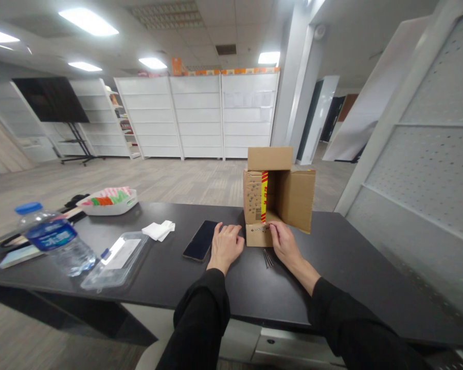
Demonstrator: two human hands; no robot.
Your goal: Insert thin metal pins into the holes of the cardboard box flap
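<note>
A cardboard box (301,200) stands on the dark table, its opening toward me and its flaps spread. Small metallic pieces lie in a row on its lower flap (257,237). At that flap, the thumb and fingertips of my right hand (287,246) are pinched together; whatever is between them is too small to make out. My left hand (227,244) rests on the table left of the box, fingers spread and slightly bent. Beside it lies a dark smartphone (198,240). Several thin metal nails or screws (268,258) lie just in front of the flap.
To the left are a clear plastic case (118,259), a folded white tissue (159,230), a water bottle (57,239) with a blue cap and a white basket (111,207) of colourful packets. A perforated panel (432,169) borders the table on the right.
</note>
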